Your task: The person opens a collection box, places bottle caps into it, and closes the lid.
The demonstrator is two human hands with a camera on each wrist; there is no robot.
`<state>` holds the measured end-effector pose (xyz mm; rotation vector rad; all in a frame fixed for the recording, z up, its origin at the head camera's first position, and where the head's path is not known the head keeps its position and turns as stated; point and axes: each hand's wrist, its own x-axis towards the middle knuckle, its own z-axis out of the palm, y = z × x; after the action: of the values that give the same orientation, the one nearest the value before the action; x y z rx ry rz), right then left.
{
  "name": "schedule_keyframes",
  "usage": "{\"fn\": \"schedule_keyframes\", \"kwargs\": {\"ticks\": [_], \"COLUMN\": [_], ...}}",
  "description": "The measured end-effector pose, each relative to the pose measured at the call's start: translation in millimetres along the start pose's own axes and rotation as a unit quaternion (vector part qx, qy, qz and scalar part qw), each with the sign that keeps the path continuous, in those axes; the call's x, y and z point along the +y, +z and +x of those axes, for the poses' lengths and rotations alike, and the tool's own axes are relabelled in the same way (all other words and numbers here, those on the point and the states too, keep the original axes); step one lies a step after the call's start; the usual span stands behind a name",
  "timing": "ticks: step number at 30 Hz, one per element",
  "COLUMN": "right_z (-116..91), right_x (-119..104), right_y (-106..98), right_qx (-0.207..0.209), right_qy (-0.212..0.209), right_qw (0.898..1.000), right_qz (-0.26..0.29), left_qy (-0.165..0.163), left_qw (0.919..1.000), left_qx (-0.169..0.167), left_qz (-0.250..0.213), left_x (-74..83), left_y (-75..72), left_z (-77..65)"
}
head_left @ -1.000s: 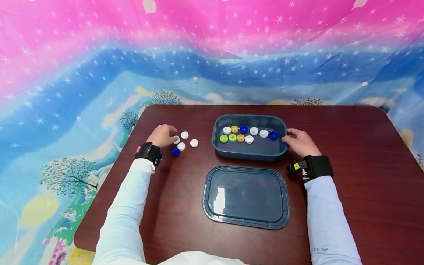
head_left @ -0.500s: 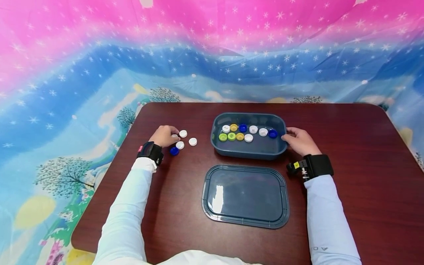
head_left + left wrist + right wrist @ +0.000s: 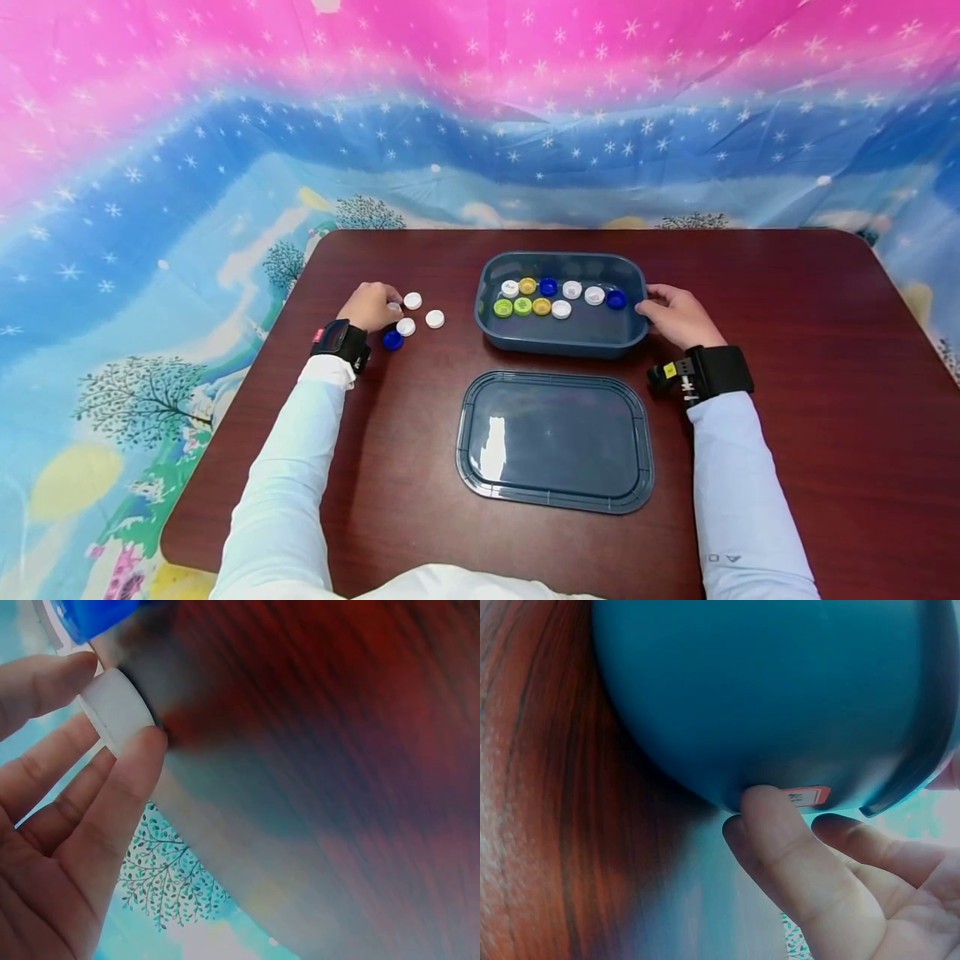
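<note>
squat round white cap (image 3: 116,709), seemingly smooth-sided

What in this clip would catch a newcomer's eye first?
Probably the pink-and-blue backdrop with white snowflakes, behind the dark red table. Next, the green, yellow, blue and white caps inside the grey-blue container, whose right end the right hand touches. Then, at the table's left, the left hand pinching a white cap.
</note>
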<state>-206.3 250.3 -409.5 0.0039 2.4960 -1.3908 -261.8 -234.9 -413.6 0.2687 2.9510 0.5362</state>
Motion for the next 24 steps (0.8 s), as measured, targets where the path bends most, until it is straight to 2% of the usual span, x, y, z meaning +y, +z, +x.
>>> {"fn": "schedule_keyframes", "kwargs": {"ticks": [6,12,18,24], "right_z": [0,-1,-1,-2], "right_x": [-1,-2,-3,-3], "right_y": [0,-1,-2,-1], "right_qx": [-0.005,-0.006,-0.008,-0.008], "right_qy": [-0.004,-0.006,-0.008,-0.007], "right_qw": [1.000,1.000,1.000,1.000], "right_qz": [0.003,0.006,0.007,0.010], "left_qy": [-0.001,0.007,0.027,0.072], "left_qw": [1.0000,0.9998,0.9990,0.9962], "left_qx": [0.008,0.019,0.035,0.049], "left_qz": [-0.002,-0.004,-0.006,0.003], "left_x": [-3.5,0.6,19.0,49.8], "left_y": [-2.6,-13.4,-30.8,-47.0], "left_z": [-1.0,-3.7,-6.5,-5.8]}}
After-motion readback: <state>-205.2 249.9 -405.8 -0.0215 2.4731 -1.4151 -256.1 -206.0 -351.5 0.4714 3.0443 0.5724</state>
